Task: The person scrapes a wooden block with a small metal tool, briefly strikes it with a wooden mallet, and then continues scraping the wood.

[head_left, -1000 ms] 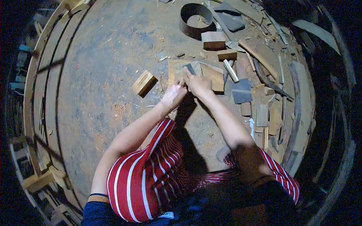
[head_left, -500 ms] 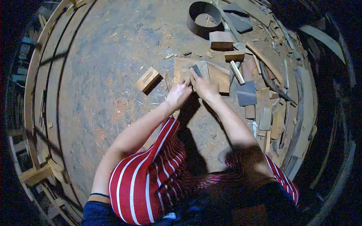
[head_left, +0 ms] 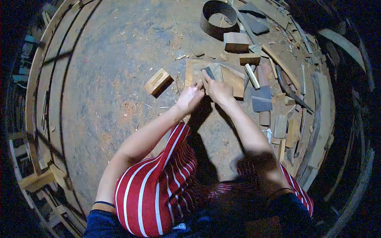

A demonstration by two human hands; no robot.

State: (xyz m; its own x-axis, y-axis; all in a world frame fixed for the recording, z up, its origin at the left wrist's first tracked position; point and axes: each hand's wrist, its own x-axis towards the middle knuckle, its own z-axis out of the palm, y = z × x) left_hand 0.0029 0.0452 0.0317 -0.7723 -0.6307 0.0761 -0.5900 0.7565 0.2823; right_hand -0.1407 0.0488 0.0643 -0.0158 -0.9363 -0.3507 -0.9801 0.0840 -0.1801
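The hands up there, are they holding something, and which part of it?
Both rest on a flat wooden board on the ground. The right hand presses a small dark piece onto it; the left hand touches the board's near edge. No firm grip shows.

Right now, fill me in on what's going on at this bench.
A person in red-and-white striped sleeves leans over a dusty round worktable. Both hands meet on a flat wooden piece: the left hand rests at its near edge, and the right hand presses a small dark tool or strip against it. A grooved wooden block lies apart to the left. A dark metal ring and many wood offcuts lie along the right side.
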